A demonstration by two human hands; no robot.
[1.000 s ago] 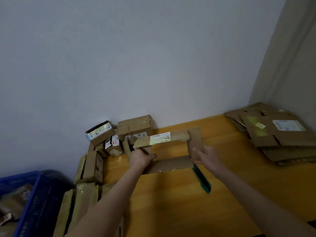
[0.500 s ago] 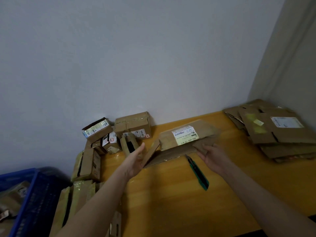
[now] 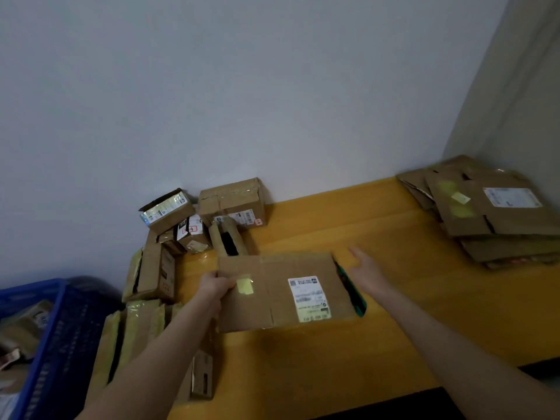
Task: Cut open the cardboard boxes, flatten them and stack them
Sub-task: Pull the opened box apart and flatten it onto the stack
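A yellow wooden worktop [image 3: 378, 225] meets a pale wall at its far edge. Off its left edge stands a blue crate [image 3: 60, 328] with packages inside. In the far right corner lies a stack of flattened cardboard [image 3: 497, 219], the top sheet bearing a white label and yellow tape patches. In the far left corner and down the left edge is a cluster of unopened boxes [image 3: 233, 203], some upright and some tipped on their sides, several wrapped in yellowish tape.

Toward the middle of the worktop, nearer the left edge, is the flattened box [image 3: 272, 298], spread out as one flat sheet with its shipping label [image 3: 309, 298] and a yellow tape patch [image 3: 245, 285] facing up. Whether it rests on the worktop or hangs just above it cannot be told. The left hand [image 3: 215, 285] holds the sheet's left edge, its grip pinching the cardboard with the thumb on top and the fingers curled beneath. The right hand [image 3: 368, 272] is just off the sheet's right edge, its grip spread, fingers straight and holding nothing. A green box cutter [image 3: 353, 294] lies on the worktop between that hand and the sheet, just beside the sheet's right edge
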